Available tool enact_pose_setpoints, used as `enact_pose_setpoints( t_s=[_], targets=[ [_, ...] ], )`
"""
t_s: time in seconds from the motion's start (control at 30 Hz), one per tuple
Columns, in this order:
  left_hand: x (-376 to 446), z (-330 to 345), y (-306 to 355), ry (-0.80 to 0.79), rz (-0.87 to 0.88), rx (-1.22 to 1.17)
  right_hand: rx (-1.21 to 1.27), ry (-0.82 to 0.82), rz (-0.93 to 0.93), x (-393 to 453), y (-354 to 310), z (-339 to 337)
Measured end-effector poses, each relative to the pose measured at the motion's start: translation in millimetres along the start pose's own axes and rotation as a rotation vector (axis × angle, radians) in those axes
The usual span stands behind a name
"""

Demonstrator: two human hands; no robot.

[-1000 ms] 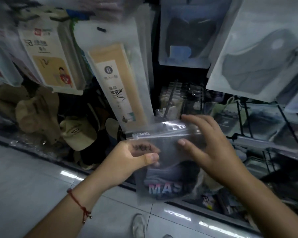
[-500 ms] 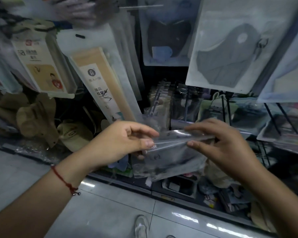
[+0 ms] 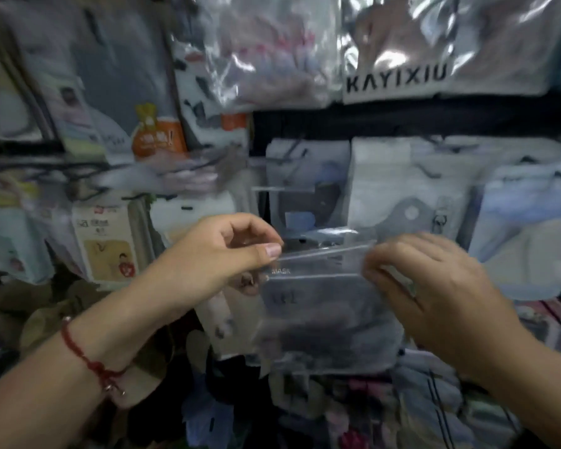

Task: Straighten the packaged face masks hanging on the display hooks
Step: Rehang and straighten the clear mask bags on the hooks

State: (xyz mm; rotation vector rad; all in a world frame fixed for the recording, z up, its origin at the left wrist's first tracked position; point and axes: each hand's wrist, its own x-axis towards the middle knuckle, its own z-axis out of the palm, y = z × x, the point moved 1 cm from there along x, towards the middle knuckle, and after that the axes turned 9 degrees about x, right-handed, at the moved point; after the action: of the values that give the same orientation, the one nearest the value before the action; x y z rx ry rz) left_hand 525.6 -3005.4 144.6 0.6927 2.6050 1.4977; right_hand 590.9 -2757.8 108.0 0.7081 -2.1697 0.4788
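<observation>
Since the earlier frame we have lifted the clear mask packet point(image 3: 324, 306) higher, so it now sits in front of the hanging rows and the floor is no more in the view. Our left hand point(image 3: 214, 257) pinches the top left corner of the packet between thumb and forefinger, just above the small word "MASK" printed on its strip. Our right hand point(image 3: 434, 286) holds the top right edge with curled fingers, though blur hides the fingertips. Inside the packet we see a dark mask. A red string bracelet point(image 3: 88, 361) is around the left wrist. Above, a shiny bag point(image 3: 399, 50) carries the label "KAYIXIU". Behind the packet hangs a white pack with a grey valved mask point(image 3: 402, 202). To the left, a pack with an orange label point(image 3: 159, 137) bears characters too blurred to read.
</observation>
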Motion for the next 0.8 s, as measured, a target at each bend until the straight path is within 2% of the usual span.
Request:
enact_pose_setpoints(
  t_s=[0.13, 0.23, 0.33, 0.43, 0.57, 0.8],
  targets=[
    [16.2, -46.8, 42.1, 0.092, 0.213, 0.075, -0.252, -0.093, 0.020, 60.2, -17.2, -16.7],
    [23.9, -81.3, 71.4, 0.173, 0.417, 0.275, -0.353, -0.132, -0.098, 100.8, -30.1, -32.0],
    [32.5, -112.4, 95.1, 0.308, 0.661, 0.515, -0.410, -0.072, -0.198, 138.2, -41.1, -47.4],
    [49.4, -136.0, 110.6, 0.434, 0.863, 0.617, -0.433, 0.003, -0.262, 170.7, -47.2, -55.9],
    [80.9, -161.2, 122.4, 0.536, 1.020, 0.692, -0.494, -0.009, -0.244, 203.9, -44.0, -52.7],
    [127.7, -184.9, 141.5, 0.579, 1.087, 0.656, -0.561, -0.017, -0.155, 250.2, -37.5, -47.3]
  ],
)
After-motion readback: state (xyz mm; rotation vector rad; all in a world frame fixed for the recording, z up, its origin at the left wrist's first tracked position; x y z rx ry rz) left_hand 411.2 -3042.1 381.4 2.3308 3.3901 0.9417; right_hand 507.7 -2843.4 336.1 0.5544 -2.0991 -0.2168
